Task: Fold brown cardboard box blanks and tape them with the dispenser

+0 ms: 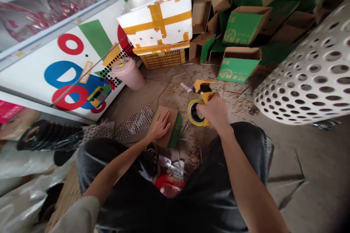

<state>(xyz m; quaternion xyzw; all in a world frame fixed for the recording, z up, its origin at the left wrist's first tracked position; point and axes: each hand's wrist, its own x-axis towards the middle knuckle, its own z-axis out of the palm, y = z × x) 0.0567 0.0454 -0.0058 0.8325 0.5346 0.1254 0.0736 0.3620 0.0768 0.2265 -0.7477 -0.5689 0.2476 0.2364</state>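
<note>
small carton (174, 127): right of pink tub (130, 74), looks closed, untaped where visible | left hand (160, 126): flat on carton | right hand (216, 111): gripping tape dispenser (193, 111), apart from carton | green cartons (237, 66) right of tub: some open

The left hand (160, 127) lies spread on a brown-and-green cardboard box (175, 133), while the right hand (216, 111) grips a yellow tape dispenser (207, 96) just beside it, carrying a tape roll (191, 117). Beyond, a taped white foam box (172, 20) sits on a yellow crate (164, 59), near a lidded pink bin (129, 75) and jumbled green cartons (238, 64). Below, between the legs (218, 185), lies something red (166, 181), perhaps plastic, too shadowed to name surely.
</note>
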